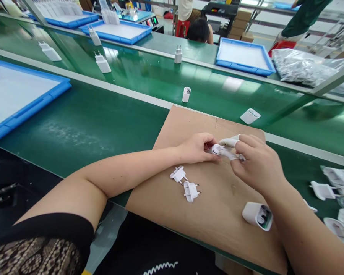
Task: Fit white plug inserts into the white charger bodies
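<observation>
Two white plug pieces (190, 191) lie midway on the cardboard sheet (218, 221), a charger shell (257, 215) near its front edge, and a blue tray (46, 100) at the left edge of the green bench (88, 126).

Factory assembly line — green conveyor belt (149, 76), blue trays (243, 57), white chargers (102, 63).

A: Any txt, labels, nos. legible?
B: None. Charger shell (222, 150) is plain white, no brand vis. Blue trays (268, 65): no marks. Cardboard (218, 198) on worktop (97, 122): blank. Device at back (152, 21): too small to read.
</observation>
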`<action>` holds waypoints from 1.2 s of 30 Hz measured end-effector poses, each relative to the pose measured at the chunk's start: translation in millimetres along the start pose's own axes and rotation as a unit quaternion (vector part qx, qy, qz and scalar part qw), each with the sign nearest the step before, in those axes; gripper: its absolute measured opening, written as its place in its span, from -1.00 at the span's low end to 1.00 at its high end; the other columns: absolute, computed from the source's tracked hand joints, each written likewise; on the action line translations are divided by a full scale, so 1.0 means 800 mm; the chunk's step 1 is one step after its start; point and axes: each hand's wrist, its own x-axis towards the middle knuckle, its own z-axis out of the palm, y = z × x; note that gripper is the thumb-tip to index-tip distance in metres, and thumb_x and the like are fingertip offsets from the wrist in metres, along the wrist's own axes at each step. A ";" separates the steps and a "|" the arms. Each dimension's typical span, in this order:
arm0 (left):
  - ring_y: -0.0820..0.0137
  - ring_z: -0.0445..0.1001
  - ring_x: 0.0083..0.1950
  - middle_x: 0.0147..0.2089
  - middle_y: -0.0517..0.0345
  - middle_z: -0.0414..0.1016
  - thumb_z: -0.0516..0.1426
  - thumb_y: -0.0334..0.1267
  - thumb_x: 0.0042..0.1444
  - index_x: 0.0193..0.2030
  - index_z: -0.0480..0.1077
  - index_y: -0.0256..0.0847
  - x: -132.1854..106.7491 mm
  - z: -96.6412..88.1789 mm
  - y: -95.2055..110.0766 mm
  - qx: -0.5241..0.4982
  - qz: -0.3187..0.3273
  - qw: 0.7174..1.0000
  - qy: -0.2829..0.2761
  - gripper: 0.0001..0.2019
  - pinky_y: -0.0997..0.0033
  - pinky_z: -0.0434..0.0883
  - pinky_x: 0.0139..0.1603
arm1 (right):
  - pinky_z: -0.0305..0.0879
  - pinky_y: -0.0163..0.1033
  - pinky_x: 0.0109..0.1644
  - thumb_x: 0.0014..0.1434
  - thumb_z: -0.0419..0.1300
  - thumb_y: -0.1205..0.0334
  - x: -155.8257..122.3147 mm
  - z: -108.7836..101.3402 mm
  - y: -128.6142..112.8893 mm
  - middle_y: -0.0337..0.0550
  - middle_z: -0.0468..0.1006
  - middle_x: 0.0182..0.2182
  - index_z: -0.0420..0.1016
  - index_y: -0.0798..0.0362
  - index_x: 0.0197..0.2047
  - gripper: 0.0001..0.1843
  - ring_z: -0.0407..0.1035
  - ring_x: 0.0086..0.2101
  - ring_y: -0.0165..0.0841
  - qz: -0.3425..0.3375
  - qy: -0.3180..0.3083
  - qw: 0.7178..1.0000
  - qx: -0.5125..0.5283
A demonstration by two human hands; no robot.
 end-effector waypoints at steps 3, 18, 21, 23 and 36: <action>0.41 0.46 -0.20 -0.19 0.14 0.51 0.44 -0.17 -0.06 -0.21 0.47 -0.23 0.001 0.000 -0.004 -0.004 -0.001 1.000 0.001 -0.65 0.32 0.44 -0.14 | 0.07 -0.19 -0.40 0.05 0.13 0.43 0.004 -0.002 0.000 -0.13 0.42 -0.47 0.36 0.00 -0.45 -0.86 0.27 -0.40 -0.29 -0.049 -0.012 0.998 -0.045; 0.09 0.57 -0.11 -0.10 -0.33 0.58 0.06 0.13 0.37 0.10 0.47 -0.48 0.000 0.003 -0.005 0.529 0.213 0.822 -0.009 -0.41 0.20 0.42 -0.19 | 0.04 -0.24 -0.49 -0.06 0.17 0.42 -0.003 0.018 -0.002 -0.24 0.32 -0.55 0.28 -0.01 -0.58 -0.81 0.17 -0.56 -0.42 0.163 0.001 0.971 0.177; 0.09 0.58 -0.13 -0.16 -0.31 0.58 0.03 0.13 0.38 0.04 0.50 -0.46 0.000 0.002 -0.005 0.526 0.212 0.823 -0.002 -0.43 0.20 0.42 -0.20 | 0.04 -0.24 -0.48 -0.08 0.15 0.39 -0.004 0.022 0.003 -0.23 0.31 -0.55 0.24 -0.02 -0.60 -0.81 0.15 -0.55 -0.41 0.135 0.027 0.977 0.165; 0.11 0.58 -0.15 -0.20 -0.25 0.58 0.05 0.14 0.36 -0.03 0.53 -0.41 0.002 -0.001 -0.007 0.502 0.214 0.838 0.000 -0.45 0.20 0.43 -0.16 | 0.05 -0.24 -0.48 -0.07 0.15 0.37 -0.005 0.023 0.007 -0.23 0.31 -0.55 0.24 -0.02 -0.61 -0.81 0.16 -0.55 -0.41 0.117 0.022 0.977 0.178; 0.31 0.51 -0.24 -0.28 0.06 0.55 0.17 0.11 0.28 -0.22 0.51 -0.20 -0.001 -0.009 -0.008 0.360 0.158 0.919 -0.017 -0.62 0.35 0.36 -0.19 | 0.08 -0.24 -0.45 0.00 0.17 0.29 -0.008 0.034 0.009 -0.22 0.32 -0.53 0.24 -0.02 -0.60 -0.78 0.18 -0.53 -0.40 0.115 0.043 0.965 0.231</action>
